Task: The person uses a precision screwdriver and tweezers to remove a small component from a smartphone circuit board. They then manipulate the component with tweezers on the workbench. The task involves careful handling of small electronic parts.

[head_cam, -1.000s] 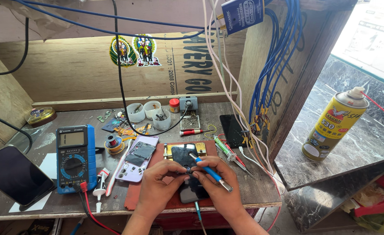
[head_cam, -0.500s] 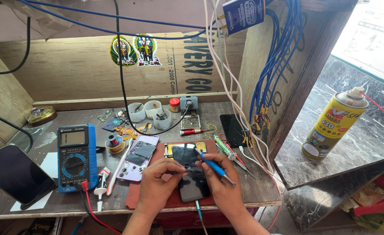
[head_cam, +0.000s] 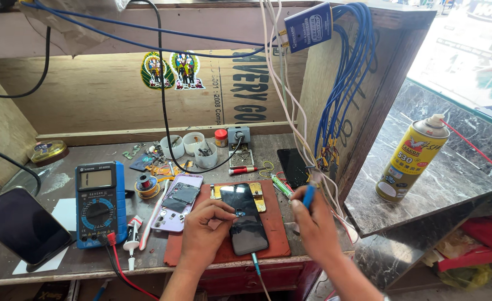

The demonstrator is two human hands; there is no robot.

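Since a second ago, the right hand [head_cam: 313, 223] has lifted away to the right, fingers curled around a blue-handled tool [head_cam: 308, 196], while the left hand [head_cam: 207, 226] has settled on the dark phone [head_cam: 245, 218], fingertips pressing its left edge, gripping nothing. That phone lies flat on the red mat [head_cam: 173, 253] at the front of the wooden bench [head_cam: 78, 262]. Left of it sit an opened lilac phone [head_cam: 178, 202] and a blue multimeter [head_cam: 100, 202]. Thin, glassy and slippery, the phone probably calls for holding by its long edges.
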